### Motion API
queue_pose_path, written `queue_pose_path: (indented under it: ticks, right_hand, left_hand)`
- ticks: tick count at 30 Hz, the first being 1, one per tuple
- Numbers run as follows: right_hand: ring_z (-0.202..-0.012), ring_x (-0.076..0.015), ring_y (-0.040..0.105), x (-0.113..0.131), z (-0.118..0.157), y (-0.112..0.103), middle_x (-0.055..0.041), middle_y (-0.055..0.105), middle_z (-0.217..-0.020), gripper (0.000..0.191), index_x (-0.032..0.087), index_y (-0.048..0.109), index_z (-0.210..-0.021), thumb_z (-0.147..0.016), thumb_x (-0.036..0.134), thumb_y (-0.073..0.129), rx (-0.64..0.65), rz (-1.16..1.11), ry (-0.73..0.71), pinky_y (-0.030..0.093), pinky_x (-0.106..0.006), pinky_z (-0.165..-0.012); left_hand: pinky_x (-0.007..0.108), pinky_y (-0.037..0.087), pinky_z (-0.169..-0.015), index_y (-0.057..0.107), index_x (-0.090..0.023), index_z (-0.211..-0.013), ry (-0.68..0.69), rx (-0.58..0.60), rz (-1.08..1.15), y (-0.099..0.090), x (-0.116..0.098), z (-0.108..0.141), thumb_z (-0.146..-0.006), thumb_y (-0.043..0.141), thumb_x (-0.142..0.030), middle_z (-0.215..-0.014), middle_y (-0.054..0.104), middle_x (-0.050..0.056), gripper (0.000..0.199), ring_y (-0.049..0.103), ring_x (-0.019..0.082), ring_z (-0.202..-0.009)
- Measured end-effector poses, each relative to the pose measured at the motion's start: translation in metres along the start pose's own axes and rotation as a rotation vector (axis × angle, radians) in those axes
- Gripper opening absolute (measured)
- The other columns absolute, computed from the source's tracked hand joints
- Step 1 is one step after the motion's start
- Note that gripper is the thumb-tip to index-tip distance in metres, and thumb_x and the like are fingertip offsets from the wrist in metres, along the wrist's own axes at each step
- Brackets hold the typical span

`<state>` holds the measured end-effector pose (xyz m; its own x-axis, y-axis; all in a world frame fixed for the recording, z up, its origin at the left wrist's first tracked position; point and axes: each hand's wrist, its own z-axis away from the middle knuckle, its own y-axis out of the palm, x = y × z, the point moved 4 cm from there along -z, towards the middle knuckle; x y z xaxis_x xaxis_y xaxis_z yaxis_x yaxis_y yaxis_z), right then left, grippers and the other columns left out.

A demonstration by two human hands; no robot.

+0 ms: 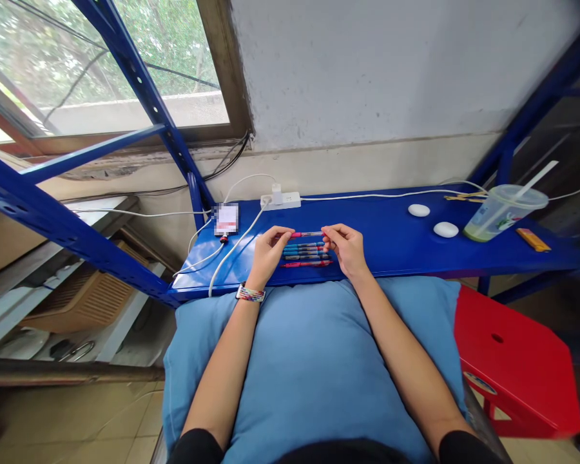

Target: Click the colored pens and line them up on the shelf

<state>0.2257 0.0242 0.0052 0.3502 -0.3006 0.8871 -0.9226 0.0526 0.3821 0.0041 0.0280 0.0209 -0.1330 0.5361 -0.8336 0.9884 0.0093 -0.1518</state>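
Note:
Between my hands a pen [309, 234] with a pink-red end and a clear barrel is held level, above the blue shelf top. My left hand [271, 248] pinches its pink end between thumb and fingertips. At the other end my right hand [345, 248] has thumb and forefinger closed on the pen. Just below lie several blue-green pens [303, 249], side by side, their right ends partly hidden by my right fingers. Nearest to me in that row is a red pen [305, 263].
A white power strip [290, 200] with cables and a plugged-in device [226, 219] stands at the back left. To the right are two white oval objects [445, 230], a plastic cup [505, 216] with a straw and an orange packet [532, 240]. A blue pillow [314, 361] lies before me, beside a red stool [517, 361].

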Motion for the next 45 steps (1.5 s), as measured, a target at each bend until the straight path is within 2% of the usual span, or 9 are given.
queue_pose_path:
  ticks: [5,9,12,18,31,35,39,42,45]
  right_hand:
    - [-0.049,-0.0106,0.059,-0.002,-0.001,-0.002,-0.0007,0.07,-0.066,0.033,0.019,0.08,-0.077,-0.074,0.048,0.096,-0.023,0.005,0.036,0.053,-0.025,-0.047]
    - [-0.051,-0.0107,0.059,-0.002,-0.001,-0.001,-0.0008,0.07,-0.066,0.035,0.019,0.08,-0.077,-0.071,0.048,0.097,-0.041,-0.013,0.059,0.054,-0.025,-0.048]
    - [-0.052,-0.011,0.06,-0.001,0.0,0.0,-0.0001,0.069,-0.066,0.036,0.02,0.081,-0.079,-0.069,0.049,0.099,-0.05,-0.032,0.056,0.054,-0.025,-0.048]
    - [-0.053,-0.0117,0.062,0.003,0.001,0.004,0.0004,0.071,-0.068,0.036,0.02,0.081,-0.081,-0.07,0.049,0.098,-0.032,-0.017,0.021,0.056,-0.026,-0.051]
    - [-0.054,-0.0098,0.059,-0.003,0.001,0.003,0.0015,0.067,-0.067,0.039,0.019,0.078,-0.082,-0.069,0.047,0.101,-0.053,-0.088,0.113,0.056,-0.022,-0.05]
    - [-0.057,-0.0099,0.06,-0.002,0.003,0.009,0.0029,0.068,-0.071,0.033,0.02,0.08,-0.1,-0.081,0.045,0.093,0.052,-0.267,0.268,0.053,-0.02,-0.049]
    - [-0.063,-0.0123,0.063,0.001,0.007,0.015,-0.0029,0.076,-0.082,0.029,0.018,0.08,-0.113,-0.098,0.041,0.069,0.192,-0.466,0.456,0.053,-0.02,-0.049]
    - [-0.067,-0.0134,0.065,0.003,0.007,0.014,-0.0053,0.079,-0.088,0.027,0.018,0.079,-0.113,-0.1,0.034,0.063,0.2,-0.495,0.443,0.055,-0.02,-0.05]
    - [-0.065,-0.0127,0.064,0.001,0.005,0.013,-0.0033,0.076,-0.083,0.019,0.02,0.078,-0.109,-0.099,0.033,0.069,0.18,-0.474,0.404,0.056,-0.019,-0.051]
  left_hand:
    - [0.041,0.063,-0.102,0.078,-0.022,-0.115,0.045,0.008,0.092,0.002,0.001,-0.001,-0.095,0.083,-0.036,-0.112,0.082,0.008,0.025,0.08,0.024,-0.107]
    - [0.044,0.064,-0.104,0.076,-0.022,-0.114,0.033,0.018,0.154,0.003,0.003,-0.001,-0.091,0.087,-0.038,-0.113,0.082,0.009,0.03,0.08,0.025,-0.108]
    - [0.042,0.065,-0.1,0.078,-0.022,-0.114,-0.008,-0.009,0.143,0.001,0.003,-0.001,-0.09,0.089,-0.042,-0.11,0.082,0.009,0.034,0.08,0.025,-0.105]
    - [0.032,0.061,-0.071,0.081,-0.019,-0.099,-0.148,0.023,0.102,0.002,0.001,0.001,-0.095,0.081,-0.052,-0.078,0.077,0.004,0.034,0.073,0.018,-0.072]
    - [0.038,0.065,-0.086,0.08,-0.021,-0.1,0.017,-0.017,0.078,0.003,-0.004,0.001,-0.092,0.087,-0.045,-0.098,0.082,0.007,0.026,0.079,0.022,-0.093]
    - [0.04,0.065,-0.097,0.076,-0.022,-0.111,0.046,-0.081,0.075,0.002,-0.006,0.002,-0.09,0.089,-0.043,-0.107,0.082,0.008,0.032,0.08,0.024,-0.104]
    - [0.04,0.065,-0.095,0.075,-0.021,-0.108,0.042,-0.139,0.083,-0.002,-0.009,0.002,-0.091,0.088,-0.043,-0.104,0.081,0.008,0.03,0.08,0.023,-0.101]
    - [0.039,0.066,-0.092,0.075,-0.021,-0.105,0.025,-0.14,0.097,-0.002,-0.01,0.002,-0.09,0.089,-0.043,-0.1,0.081,0.007,0.03,0.08,0.022,-0.095]
    - [0.039,0.066,-0.09,0.076,-0.021,-0.104,0.0,-0.114,0.122,0.0,-0.009,0.002,-0.088,0.091,-0.044,-0.099,0.081,0.006,0.031,0.081,0.022,-0.093]
